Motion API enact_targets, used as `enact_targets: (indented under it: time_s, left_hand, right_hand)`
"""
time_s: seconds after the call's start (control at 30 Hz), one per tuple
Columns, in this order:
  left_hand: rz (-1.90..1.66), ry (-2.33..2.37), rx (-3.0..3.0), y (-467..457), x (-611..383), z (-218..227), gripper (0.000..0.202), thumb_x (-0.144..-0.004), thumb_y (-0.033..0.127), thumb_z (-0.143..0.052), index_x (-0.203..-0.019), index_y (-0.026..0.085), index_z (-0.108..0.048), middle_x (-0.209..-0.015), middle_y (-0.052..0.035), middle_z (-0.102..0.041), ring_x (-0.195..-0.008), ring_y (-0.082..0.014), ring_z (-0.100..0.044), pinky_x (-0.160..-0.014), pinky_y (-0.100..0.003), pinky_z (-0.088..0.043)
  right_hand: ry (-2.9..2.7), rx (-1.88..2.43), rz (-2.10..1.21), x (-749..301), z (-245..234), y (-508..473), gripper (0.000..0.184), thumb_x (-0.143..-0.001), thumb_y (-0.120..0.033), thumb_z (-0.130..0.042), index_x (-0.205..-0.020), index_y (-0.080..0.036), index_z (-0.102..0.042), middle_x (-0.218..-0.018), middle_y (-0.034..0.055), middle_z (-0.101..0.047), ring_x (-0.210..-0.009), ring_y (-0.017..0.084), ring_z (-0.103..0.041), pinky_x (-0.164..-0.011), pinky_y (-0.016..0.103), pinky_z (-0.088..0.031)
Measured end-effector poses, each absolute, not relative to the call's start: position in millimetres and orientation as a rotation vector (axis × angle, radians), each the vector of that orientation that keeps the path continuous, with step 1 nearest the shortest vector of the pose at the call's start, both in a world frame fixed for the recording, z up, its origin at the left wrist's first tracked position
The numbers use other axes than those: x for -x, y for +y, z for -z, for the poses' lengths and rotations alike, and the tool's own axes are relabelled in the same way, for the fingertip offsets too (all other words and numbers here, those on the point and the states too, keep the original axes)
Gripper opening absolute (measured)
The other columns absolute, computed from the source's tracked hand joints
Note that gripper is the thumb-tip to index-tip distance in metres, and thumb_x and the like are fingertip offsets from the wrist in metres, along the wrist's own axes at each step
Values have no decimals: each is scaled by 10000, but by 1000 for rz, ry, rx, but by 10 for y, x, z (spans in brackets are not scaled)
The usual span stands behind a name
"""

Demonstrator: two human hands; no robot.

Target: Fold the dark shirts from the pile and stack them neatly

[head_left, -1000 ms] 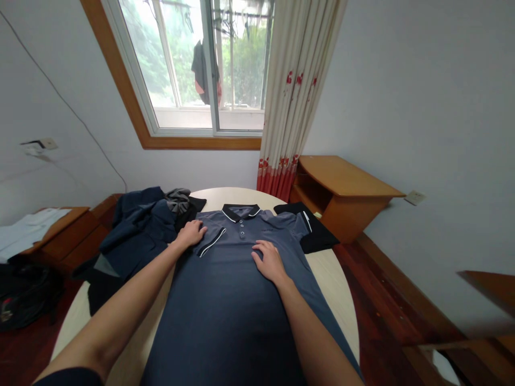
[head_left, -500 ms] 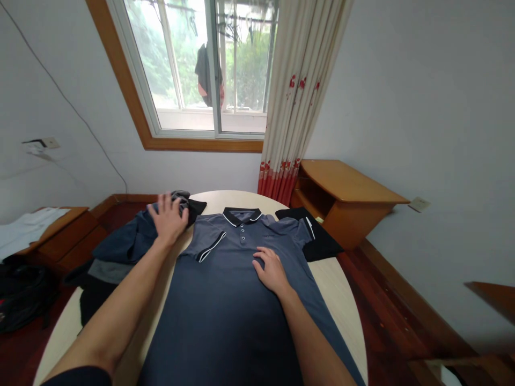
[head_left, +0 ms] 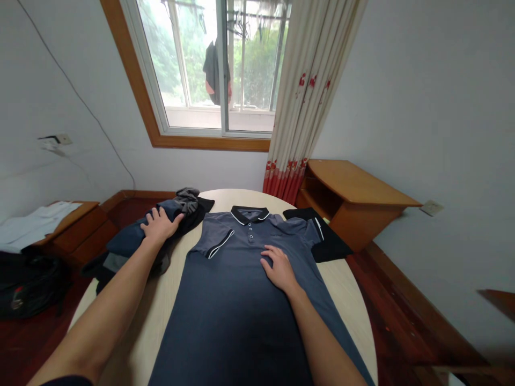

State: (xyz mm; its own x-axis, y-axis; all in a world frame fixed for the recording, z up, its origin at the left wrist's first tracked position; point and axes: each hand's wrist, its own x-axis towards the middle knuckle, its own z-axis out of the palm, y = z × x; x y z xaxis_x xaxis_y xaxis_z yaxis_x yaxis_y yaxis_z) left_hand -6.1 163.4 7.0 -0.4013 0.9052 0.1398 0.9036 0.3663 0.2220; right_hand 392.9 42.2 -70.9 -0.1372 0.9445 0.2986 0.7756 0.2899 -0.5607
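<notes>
A dark blue-grey polo shirt (head_left: 241,289) lies spread face up on the round table (head_left: 181,300), its black, white-edged collar at the far side. The left-hand sleeve is folded in across the shirt. My right hand (head_left: 279,268) rests on the chest part with its fingers loosely spread. My left hand (head_left: 160,225) lies with fingers apart on a heap of dark clothes (head_left: 132,236) at the table's left edge. Under the polo's right-hand sleeve is a black folded cloth (head_left: 328,244).
A wooden cabinet (head_left: 358,185) stands beyond the table at the right, next to a long curtain (head_left: 300,107). To the left are a wooden drawer unit (head_left: 86,228) with papers on top and a black bag (head_left: 32,284) on the floor.
My left hand has come down onto the heap of clothes and moved slightly towards me. My right hand stays on the polo shirt. The view has shifted a little left.
</notes>
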Motion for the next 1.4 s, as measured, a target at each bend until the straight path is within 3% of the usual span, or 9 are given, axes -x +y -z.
enact_targets:
  time_s: [0.3, 0.4, 0.5, 0.73, 0.8, 0.93, 1.13, 1.23, 1.4]
  left_hand:
    - [-541, 2631, -1815, 1536, -93, -235, 876, -918, 668, -302, -1545, 57, -288, -1619, -250, -222, -1486, -426, -196, -1126, -652, -251]
    - [-552, 2407, -2215, 1471, -373, -147, 728, -966, 554, -321, -1516, 78, -360, -1618, -202, -270, -1504, -349, -204, -1184, -555, -213]
    - [-319, 1996, -2456, 1439, -775, 102, 638, -989, 494, -319, -1493, 116, -420, -1611, -147, -316, -1498, -276, -257, -1209, -465, -201]
    - [-60, 1918, -2319, 1679, -1218, 529, 737, -1004, 529, -219, -1560, 49, -274, -1652, -174, -141, -1535, -297, -103, -1214, -487, -159]
    - [-45, 1923, -2329, 1755, -1212, 514, 742, -989, 553, -246, -1546, 70, -322, -1643, -178, -189, -1525, -315, -155, -1205, -519, -163]
    - [-110, 2077, -2351, 1817, -1232, 503, 675, -982, 533, -273, -1436, 89, -503, -1526, -219, -435, -1428, -368, -370, -1177, -583, -172]
    - [-125, 2123, -2283, 1794, -1255, 625, 709, -995, 563, -209, -1561, 152, -327, -1653, -128, -189, -1525, -329, -145, -1200, -527, -176]
    - [-112, 2096, -2290, 1747, -1190, 645, 710, -995, 568, -206, -1568, 162, -315, -1656, -122, -179, -1529, -326, -127, -1204, -539, -159]
    - [-131, 2041, -2332, 1657, -1098, 639, 698, -997, 564, -222, -1566, 173, -322, -1657, -103, -183, -1532, -309, -124, -1212, -524, -157]
  right_hand:
    - [-1954, 1530, -355, -3928, 715, 423, 206, -900, -248, -584, -1066, -218, -702, -1323, 98, -618, -1261, 248, -526, -1053, 445, -402]
    - [-1959, 1533, -347, -3923, 702, 424, 195, -900, -245, -591, -1057, -210, -701, -1312, 100, -624, -1252, 251, -532, -1046, 442, -406]
    - [-1958, 1529, -347, -3922, 686, 419, 196, -900, -244, -593, -1059, -208, -701, -1311, 99, -626, -1251, 250, -532, -1049, 441, -405]
    - [-1971, 1539, -367, -3914, 660, 398, 209, -900, -232, -584, -1073, -213, -699, -1342, 100, -613, -1281, 255, -520, -1063, 452, -406]
    - [-1969, 1546, -374, -3908, 653, 400, 219, -899, -229, -583, -1084, -209, -698, -1358, 102, -607, -1299, 261, -510, -1084, 460, -393]
    - [-1978, 1561, -382, -3908, 626, 407, 237, -896, -228, -583, -1103, -198, -695, -1379, 104, -597, -1326, 269, -495, -1116, 464, -368]
    - [-1976, 1616, -399, -3854, 579, 335, 276, -906, -242, -568, -1148, -183, -688, -1419, 113, -566, -1358, 260, -466, -1140, 447, -342]
    - [-1968, 1709, -454, -3841, 484, 332, 333, -889, -296, -605, -1191, -176, -678, -1429, 130, -553, -1351, 274, -473, -1123, 434, -362]
    - [-1844, 1912, -411, -4243, 49, 692, 348, -930, -418, -537, -1122, -182, -705, -1198, 109, -683, -1124, 247, -625, -1011, 354, -450]
